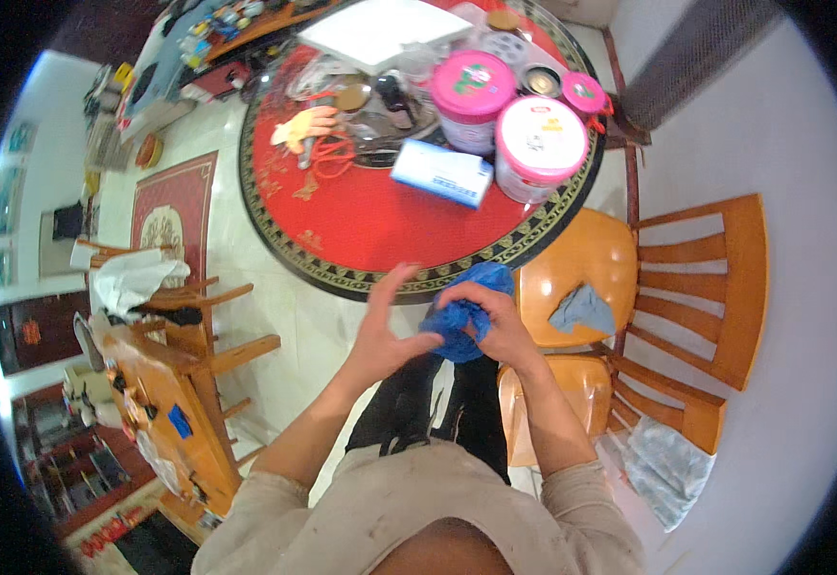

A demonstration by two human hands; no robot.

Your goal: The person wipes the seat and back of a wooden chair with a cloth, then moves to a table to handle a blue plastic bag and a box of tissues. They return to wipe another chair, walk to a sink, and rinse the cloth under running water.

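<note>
A crumpled blue plastic bag [486, 277] hangs in front of my body, near the front edge of the round table [332, 237]. My right hand [494, 316] grips its gathered upper part, with the fingers curled round the plastic. Just to the left, my left hand [389, 323] has its thumb and fingers spread apart. Its thumb tip comes close to the bag; whether it touches cannot be made out. What the bag holds, if anything, is hidden.
A blue and white box [441, 174], a pink-lidded tub [472, 93] and a white-lidded tub [542, 144] stand on the table. An orange glove [305, 129] lies at left. Wooden chairs [576, 273] stand to my right, one with a grey cloth [583, 310].
</note>
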